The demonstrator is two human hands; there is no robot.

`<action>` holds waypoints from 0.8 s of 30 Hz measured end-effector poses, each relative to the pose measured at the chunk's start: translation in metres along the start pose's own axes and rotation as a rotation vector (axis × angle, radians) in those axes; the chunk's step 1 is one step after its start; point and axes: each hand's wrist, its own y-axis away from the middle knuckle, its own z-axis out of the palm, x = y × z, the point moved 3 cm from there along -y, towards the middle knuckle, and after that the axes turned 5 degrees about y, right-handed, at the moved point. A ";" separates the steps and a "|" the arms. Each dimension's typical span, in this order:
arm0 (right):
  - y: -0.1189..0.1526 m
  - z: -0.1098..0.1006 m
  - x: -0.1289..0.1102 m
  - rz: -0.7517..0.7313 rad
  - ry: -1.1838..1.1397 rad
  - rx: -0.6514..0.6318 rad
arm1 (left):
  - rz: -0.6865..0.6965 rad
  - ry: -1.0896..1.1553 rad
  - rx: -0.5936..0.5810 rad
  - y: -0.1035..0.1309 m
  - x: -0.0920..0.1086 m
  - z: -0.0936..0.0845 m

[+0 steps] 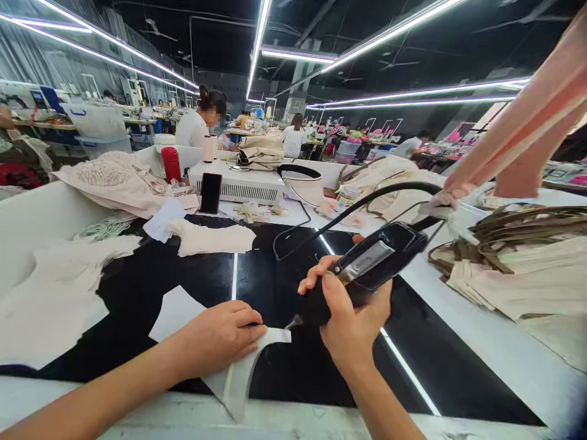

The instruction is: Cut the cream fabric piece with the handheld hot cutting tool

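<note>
My left hand [224,336] lies flat on a white cut piece [243,379], pressing it to the glossy black table surface [284,293]; its fingers are stretched out. My right hand [351,318] is wrapped round a black handheld tool [371,260] with a metal plate and a thick black cable. The tool's lower end is close to the piece's right tip, above the black surface. A white sheet [177,311] lies just beyond my left hand. Further back is a cream fabric strip [215,238].
A phone [211,193] leans on a white box [238,183] at the back, near a red thread cone [171,165]. Fabric piles flank both sides, including a stack [527,269] at right. Pink cloth [518,116] hangs upper right. People sit beyond.
</note>
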 end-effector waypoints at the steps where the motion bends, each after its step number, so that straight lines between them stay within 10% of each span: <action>1: 0.001 0.000 0.000 -0.004 0.001 0.000 | -0.001 -0.004 -0.005 0.000 0.000 0.000; 24: 0.012 0.010 -0.011 0.011 -0.110 -0.044 | -0.011 0.015 -0.004 0.002 -0.003 -0.002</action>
